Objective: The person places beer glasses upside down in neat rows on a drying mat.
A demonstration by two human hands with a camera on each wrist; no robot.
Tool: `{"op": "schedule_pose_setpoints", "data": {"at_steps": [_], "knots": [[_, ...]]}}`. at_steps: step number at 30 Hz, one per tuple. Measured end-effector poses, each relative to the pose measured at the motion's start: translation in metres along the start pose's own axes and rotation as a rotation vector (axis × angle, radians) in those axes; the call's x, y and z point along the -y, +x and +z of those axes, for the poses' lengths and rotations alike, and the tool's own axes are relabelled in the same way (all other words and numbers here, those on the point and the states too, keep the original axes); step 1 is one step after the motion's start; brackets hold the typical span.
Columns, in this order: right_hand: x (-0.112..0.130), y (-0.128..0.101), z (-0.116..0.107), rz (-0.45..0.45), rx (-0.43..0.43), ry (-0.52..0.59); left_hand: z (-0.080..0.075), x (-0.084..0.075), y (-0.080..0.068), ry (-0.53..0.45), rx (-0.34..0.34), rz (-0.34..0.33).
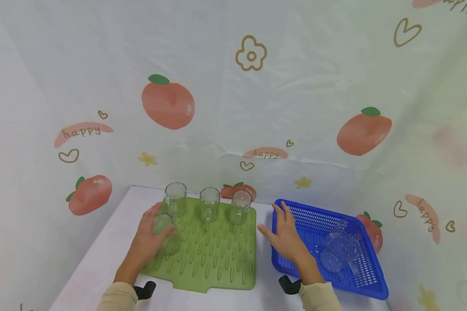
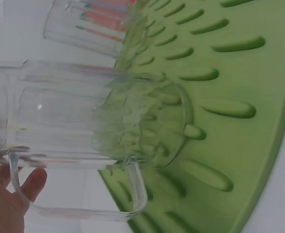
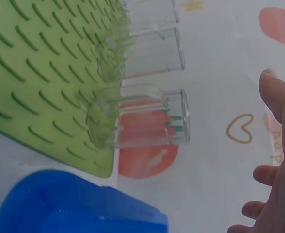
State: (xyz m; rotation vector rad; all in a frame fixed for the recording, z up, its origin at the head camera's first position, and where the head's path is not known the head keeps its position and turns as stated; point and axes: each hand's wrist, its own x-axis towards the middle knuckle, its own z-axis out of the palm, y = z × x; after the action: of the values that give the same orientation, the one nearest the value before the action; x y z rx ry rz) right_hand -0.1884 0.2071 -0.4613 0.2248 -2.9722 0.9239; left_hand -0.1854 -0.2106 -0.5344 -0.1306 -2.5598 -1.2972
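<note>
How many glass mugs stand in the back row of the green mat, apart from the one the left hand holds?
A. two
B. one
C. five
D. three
D: three glass mugs stand along the far edge of the green mat, while the left hand grips a fourth mug.

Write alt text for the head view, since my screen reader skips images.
A person's left hand grips a glass mug on a green mat where three more mugs stand in a row at the back. The open right hand hovers at the edge of a blue basket holding more glass mugs.
</note>
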Motion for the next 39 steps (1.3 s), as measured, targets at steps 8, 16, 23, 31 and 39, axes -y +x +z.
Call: {"op": "schedule_pose_setpoints", "data": {"at_steps": [8,16,23,31,39], "knots": [[-0.011,-0.001,-0.01,0.014,-0.009,-0.026,-0.02,0.011,-0.004,-0.126,-0.029,-0.058],[-0.026,-0.004,-0.029,0.045,-0.025,-0.014,-0.036,0.032,-0.001,-0.091,0.059,-0.093],[-0.036,-0.009,-0.04,0.074,-0.025,-0.046,-0.041,0.047,0.0,-0.028,0.12,-0.004],[-0.044,-0.015,-0.048,0.101,-0.016,-0.049,-0.035,0.062,-0.001,0.076,0.294,-0.122],[-0.056,-0.018,-0.053,0.127,-0.021,-0.079,-0.027,0.073,-0.006,0.158,0.436,-0.243]]}}
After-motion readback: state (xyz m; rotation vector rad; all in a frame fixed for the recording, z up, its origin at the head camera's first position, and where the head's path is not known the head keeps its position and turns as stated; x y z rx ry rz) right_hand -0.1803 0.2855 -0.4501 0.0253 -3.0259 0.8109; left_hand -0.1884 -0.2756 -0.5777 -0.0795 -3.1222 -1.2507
